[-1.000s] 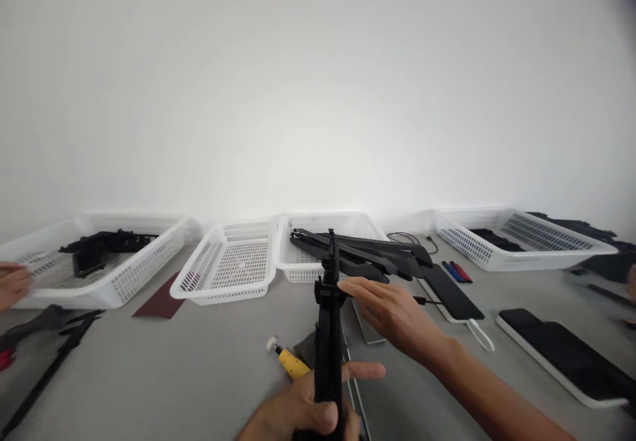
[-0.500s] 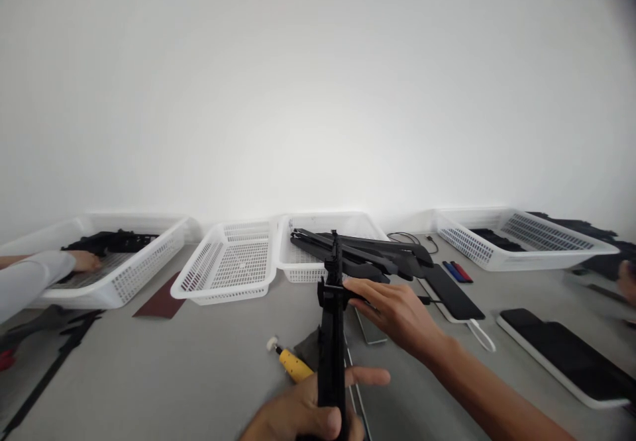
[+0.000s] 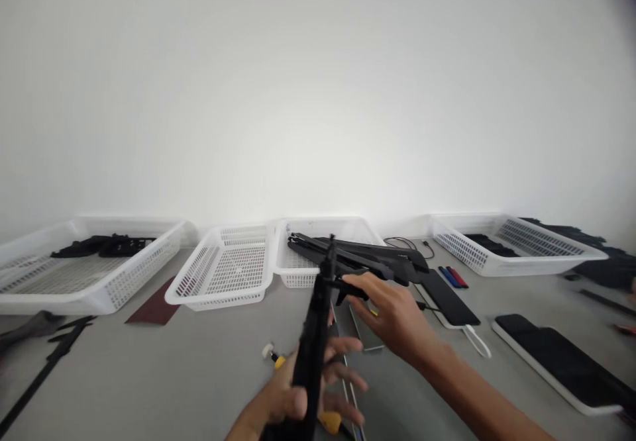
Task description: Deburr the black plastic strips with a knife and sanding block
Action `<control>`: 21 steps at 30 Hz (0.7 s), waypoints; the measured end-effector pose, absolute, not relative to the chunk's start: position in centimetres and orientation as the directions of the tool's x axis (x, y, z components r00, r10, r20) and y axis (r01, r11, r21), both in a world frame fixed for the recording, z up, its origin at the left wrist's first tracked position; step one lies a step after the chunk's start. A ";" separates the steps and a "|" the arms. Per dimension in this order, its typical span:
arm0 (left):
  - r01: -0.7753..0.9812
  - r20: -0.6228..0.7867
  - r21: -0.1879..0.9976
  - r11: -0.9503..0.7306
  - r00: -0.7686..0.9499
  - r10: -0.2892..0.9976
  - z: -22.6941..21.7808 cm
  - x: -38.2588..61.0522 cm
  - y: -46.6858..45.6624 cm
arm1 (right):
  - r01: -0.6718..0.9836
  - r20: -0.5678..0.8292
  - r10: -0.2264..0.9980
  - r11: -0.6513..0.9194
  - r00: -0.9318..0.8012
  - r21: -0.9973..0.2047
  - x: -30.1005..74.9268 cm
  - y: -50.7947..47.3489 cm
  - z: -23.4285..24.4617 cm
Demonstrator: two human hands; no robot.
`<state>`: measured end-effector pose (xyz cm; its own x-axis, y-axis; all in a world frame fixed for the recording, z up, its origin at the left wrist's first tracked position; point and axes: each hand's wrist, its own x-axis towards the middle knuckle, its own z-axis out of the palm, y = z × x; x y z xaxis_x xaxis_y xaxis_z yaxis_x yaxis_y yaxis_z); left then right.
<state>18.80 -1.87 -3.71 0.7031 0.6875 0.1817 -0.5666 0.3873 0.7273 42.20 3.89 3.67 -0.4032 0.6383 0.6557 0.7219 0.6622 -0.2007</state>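
Observation:
A long black rifle-shaped piece (image 3: 311, 342) points away from me at the centre, its far end by the middle baskets. My left hand (image 3: 278, 394) holds its near part, with the thumb on the left side and the fingers spread out past the right side. Beside its far half, my right hand (image 3: 392, 308) is closed on a small black part (image 3: 350, 287) that sticks out to the right. Whether that part is joined to the long piece I cannot tell. Under my left hand lies a yellow-handled tool (image 3: 330, 421), partly hidden.
Behind my hands, a white basket (image 3: 298, 277) holds long black stock-like parts (image 3: 368, 252). Another white basket (image 3: 218, 298) stands left of it. Black pieces lie in the left basket (image 3: 114, 295) and right basket (image 3: 536, 265). Phone-like devices (image 3: 556, 361) and a maroon sheet (image 3: 154, 305) lie on the table.
The long piece has tilted, its near end swinging left. My left fingers have spread. My right hand now shows a small black part in its grip. A co-worker's arm has left the left basket.

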 end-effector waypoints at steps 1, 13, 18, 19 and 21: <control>-0.605 0.204 0.724 0.330 0.645 0.736 -3.5 19.0 -1.8 | 0.710 0.643 0.642 0.672 -0.419 -0.209 41.9 3.8 3.5; -0.598 0.159 0.767 0.232 0.527 0.835 -4.5 20.6 -2.3 | 0.651 0.582 0.701 0.674 -0.413 -0.350 40.7 1.8 1.5; -0.614 0.171 0.766 0.188 0.476 0.862 -6.9 21.1 -1.5 | 0.653 0.558 0.725 0.655 -0.403 -0.379 40.9 0.4 1.2; -0.637 0.191 0.752 0.167 0.454 0.870 -7.3 21.2 -1.3 | 0.650 0.562 0.725 0.655 -0.397 -0.386 41.0 0.2 1.2; -0.668 0.213 0.727 0.161 0.441 0.872 -7.3 21.3 -1.0 | 0.646 0.566 0.728 0.653 -0.388 -0.396 41.1 -0.3 1.2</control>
